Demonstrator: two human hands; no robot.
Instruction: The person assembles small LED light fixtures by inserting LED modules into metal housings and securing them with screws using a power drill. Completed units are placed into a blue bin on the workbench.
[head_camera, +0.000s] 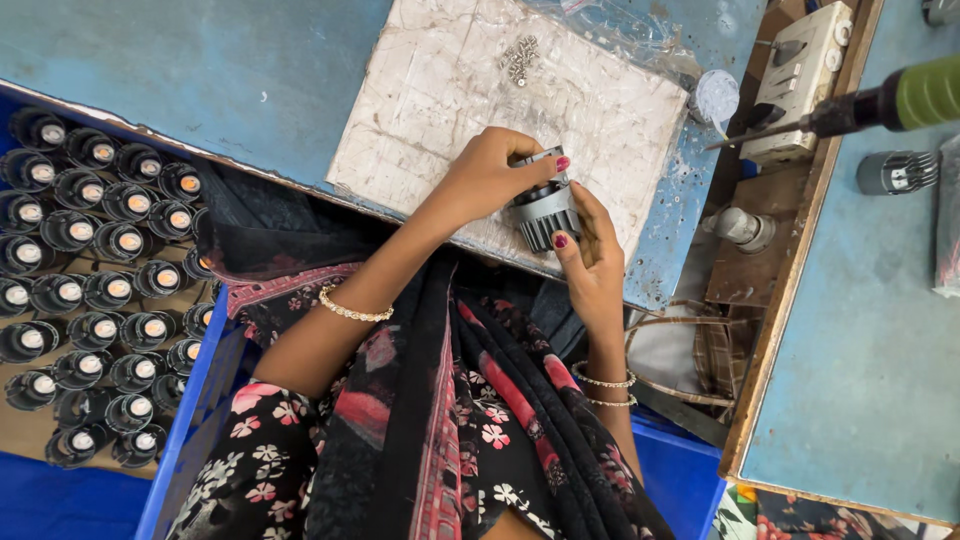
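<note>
Both hands hold one small grey finned lamp housing (543, 214) at the near edge of a worn white board (450, 90). My left hand (490, 172) grips its top from the left, fingers curled over a dark cap. My right hand (590, 255) supports the housing from the lower right, thumb against the fins. A small heap of screws (520, 57) lies on the far part of the board.
A blue crate (190, 400) at the left holds several rows of dark lamp housings (90, 260). At the right, a green-handled power screwdriver (880, 103) points at a white switch box (800, 75). Another finned housing (897, 172) lies on the blue table.
</note>
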